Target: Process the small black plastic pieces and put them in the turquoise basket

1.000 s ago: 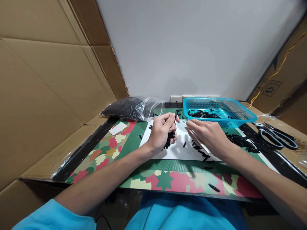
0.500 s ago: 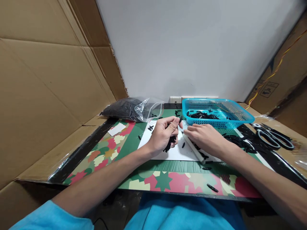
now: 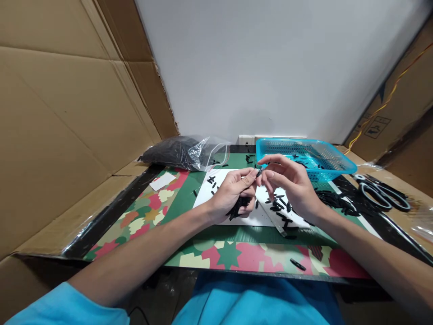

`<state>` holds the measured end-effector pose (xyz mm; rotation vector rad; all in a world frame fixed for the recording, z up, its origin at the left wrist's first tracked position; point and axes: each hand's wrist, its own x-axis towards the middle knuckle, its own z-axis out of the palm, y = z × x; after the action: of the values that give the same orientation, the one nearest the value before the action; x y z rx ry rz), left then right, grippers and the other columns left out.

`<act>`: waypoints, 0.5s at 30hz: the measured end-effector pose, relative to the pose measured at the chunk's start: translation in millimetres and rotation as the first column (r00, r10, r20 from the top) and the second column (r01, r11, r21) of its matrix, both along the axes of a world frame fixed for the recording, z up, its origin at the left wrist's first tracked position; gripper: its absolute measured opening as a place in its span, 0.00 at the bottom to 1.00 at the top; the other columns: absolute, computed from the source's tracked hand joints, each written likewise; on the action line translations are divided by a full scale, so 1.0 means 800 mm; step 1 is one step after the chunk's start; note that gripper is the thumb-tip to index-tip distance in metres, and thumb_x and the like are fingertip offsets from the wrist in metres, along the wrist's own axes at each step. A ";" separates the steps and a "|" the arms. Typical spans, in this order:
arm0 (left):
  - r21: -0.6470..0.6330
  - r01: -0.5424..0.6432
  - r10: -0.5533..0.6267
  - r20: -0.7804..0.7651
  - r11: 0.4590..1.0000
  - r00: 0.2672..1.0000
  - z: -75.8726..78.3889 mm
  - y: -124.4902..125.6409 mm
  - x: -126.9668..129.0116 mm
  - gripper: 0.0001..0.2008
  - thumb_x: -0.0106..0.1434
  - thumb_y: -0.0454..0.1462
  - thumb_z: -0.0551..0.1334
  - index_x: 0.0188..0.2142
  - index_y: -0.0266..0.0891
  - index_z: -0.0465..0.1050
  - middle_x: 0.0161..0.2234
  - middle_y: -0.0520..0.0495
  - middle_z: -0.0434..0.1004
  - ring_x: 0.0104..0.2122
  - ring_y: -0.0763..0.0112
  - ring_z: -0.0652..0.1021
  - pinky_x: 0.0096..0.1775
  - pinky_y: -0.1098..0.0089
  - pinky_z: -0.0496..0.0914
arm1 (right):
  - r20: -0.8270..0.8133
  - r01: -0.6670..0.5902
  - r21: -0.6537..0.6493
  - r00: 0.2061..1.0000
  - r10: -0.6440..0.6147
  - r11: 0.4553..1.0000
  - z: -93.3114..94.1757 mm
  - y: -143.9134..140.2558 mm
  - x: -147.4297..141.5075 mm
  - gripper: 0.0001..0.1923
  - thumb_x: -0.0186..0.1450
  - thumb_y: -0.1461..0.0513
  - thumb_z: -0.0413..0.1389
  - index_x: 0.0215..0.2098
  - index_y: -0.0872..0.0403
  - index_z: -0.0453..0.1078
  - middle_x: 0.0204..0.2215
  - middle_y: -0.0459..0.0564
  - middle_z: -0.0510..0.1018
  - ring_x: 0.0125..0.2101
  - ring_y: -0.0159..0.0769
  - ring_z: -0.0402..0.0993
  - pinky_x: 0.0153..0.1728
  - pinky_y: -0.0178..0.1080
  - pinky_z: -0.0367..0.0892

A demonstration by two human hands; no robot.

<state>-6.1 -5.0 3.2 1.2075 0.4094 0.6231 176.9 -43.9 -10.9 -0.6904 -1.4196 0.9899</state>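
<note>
My left hand [image 3: 237,192] is closed around a bunch of small black strips [image 3: 239,207], whose ends stick out below the fingers. One short black piece [image 3: 259,172] stands up at its thumb and fingertip. Close by on the right, my right hand [image 3: 287,180] has its fingers apart and curved, with fingertips next to that piece; whether they touch it I cannot tell. Beneath both hands is a sheet of white paper [image 3: 209,205] strewn with loose black pieces [image 3: 278,203], a few of them crossed. A narrow pale stick [image 3: 272,219] lies slanted across the paper.
A blue plastic basket [image 3: 338,158] holding black pieces stands at the back right. Scissors [image 3: 380,194] lie right of a black heap [image 3: 334,201]. At the back left rests a clear zip bag [image 3: 179,153] of dark material. Cardboard walls [image 3: 67,90] rise at the sides.
My right hand has lifted off the paper beside the stick and moved up to my left fingertips, its fingers opening. My left hand still grips the bunch.
</note>
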 end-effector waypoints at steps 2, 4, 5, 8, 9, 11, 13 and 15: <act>0.000 0.005 -0.005 0.002 1.000 1.000 0.000 0.000 0.000 0.19 0.71 0.51 0.65 0.33 0.40 0.67 0.17 0.64 0.52 0.10 0.78 0.65 0.12 0.81 0.58 | -0.017 -0.009 -0.034 1.000 0.008 0.999 0.000 -0.001 -0.002 0.16 0.69 0.52 0.66 0.49 0.51 0.75 0.28 0.42 0.76 0.21 0.28 0.68 0.20 0.33 0.70; 0.003 0.006 -0.006 -0.003 1.000 1.000 -0.001 0.001 0.000 0.20 0.70 0.52 0.65 0.33 0.39 0.67 0.17 0.64 0.53 0.10 0.78 0.66 0.12 0.81 0.58 | -0.027 -0.012 -0.062 1.000 0.010 0.998 0.001 -0.001 -0.004 0.16 0.68 0.52 0.68 0.47 0.52 0.75 0.28 0.42 0.76 0.20 0.28 0.68 0.20 0.33 0.70; 0.005 0.005 -0.005 -0.005 1.000 1.000 -0.001 0.001 -0.001 0.20 0.70 0.52 0.66 0.33 0.39 0.67 0.17 0.63 0.53 0.10 0.78 0.66 0.12 0.80 0.58 | -0.033 -0.013 -0.072 0.999 0.011 0.997 0.001 -0.002 -0.005 0.16 0.67 0.52 0.68 0.46 0.52 0.75 0.28 0.43 0.77 0.20 0.27 0.68 0.19 0.33 0.70; 0.011 0.008 -0.008 -0.001 1.000 1.000 -0.002 0.002 -0.002 0.20 0.70 0.52 0.66 0.33 0.39 0.67 0.17 0.63 0.53 0.10 0.78 0.66 0.12 0.80 0.58 | -0.056 -0.023 -0.085 0.998 0.018 0.996 0.002 -0.003 -0.006 0.15 0.67 0.53 0.68 0.44 0.53 0.75 0.28 0.42 0.77 0.20 0.27 0.68 0.19 0.33 0.70; 0.014 0.011 -0.011 0.002 1.000 1.000 -0.002 0.002 -0.002 0.20 0.70 0.51 0.66 0.33 0.39 0.67 0.17 0.63 0.53 0.10 0.78 0.66 0.12 0.80 0.58 | -0.063 -0.027 -0.085 0.998 0.022 0.996 0.002 -0.003 -0.006 0.15 0.67 0.53 0.68 0.44 0.53 0.75 0.28 0.43 0.77 0.20 0.27 0.69 0.19 0.32 0.70; 0.021 0.018 -0.018 0.005 1.000 1.000 -0.002 0.002 -0.002 0.19 0.71 0.51 0.65 0.33 0.39 0.67 0.17 0.63 0.54 0.10 0.78 0.66 0.13 0.80 0.59 | -0.072 -0.035 -0.085 0.997 0.029 0.996 0.002 -0.003 -0.006 0.14 0.67 0.54 0.68 0.44 0.53 0.74 0.28 0.42 0.76 0.20 0.27 0.69 0.18 0.32 0.69; 0.023 0.020 -0.020 0.003 1.000 1.000 -0.002 0.001 -0.002 0.20 0.70 0.52 0.65 0.34 0.39 0.68 0.17 0.63 0.53 0.10 0.78 0.66 0.13 0.80 0.59 | -0.073 -0.040 -0.089 0.997 0.034 0.995 0.002 -0.003 -0.006 0.13 0.67 0.54 0.67 0.42 0.52 0.73 0.27 0.42 0.76 0.20 0.27 0.68 0.18 0.32 0.69; 0.016 0.020 -0.020 0.006 1.000 1.000 -0.002 0.001 -0.002 0.20 0.70 0.52 0.66 0.34 0.39 0.68 0.17 0.64 0.53 0.10 0.78 0.66 0.13 0.80 0.59 | -0.070 -0.042 -0.090 0.997 0.036 0.995 0.002 -0.003 -0.006 0.13 0.67 0.54 0.67 0.41 0.52 0.72 0.26 0.41 0.75 0.19 0.27 0.68 0.18 0.32 0.68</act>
<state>-7.6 -4.4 1.5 1.2229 0.3879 0.6138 172.0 -46.3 -9.5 -0.6911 -1.3394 1.1047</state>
